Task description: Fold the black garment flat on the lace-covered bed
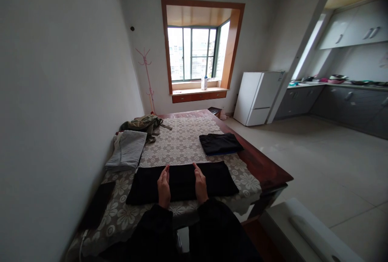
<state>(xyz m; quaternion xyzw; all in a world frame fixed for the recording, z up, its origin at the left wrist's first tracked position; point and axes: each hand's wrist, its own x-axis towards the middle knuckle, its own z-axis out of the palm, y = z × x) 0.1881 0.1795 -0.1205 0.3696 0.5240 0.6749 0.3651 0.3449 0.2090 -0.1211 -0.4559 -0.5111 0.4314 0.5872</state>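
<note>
Head view: dark sleeves lead from the bottom edge to both hands, which lie flat and open on a black garment (182,182) spread across the near end of the table (266,169). The left hand (164,187) and right hand (200,184) rest side by side near the garment's middle, fingers straight, grasping nothing. Beyond the garment to the right lies a folded dark cloth (220,143); beyond it to the left, a grey folded pile (129,151), then an olive heap (142,124).
</note>
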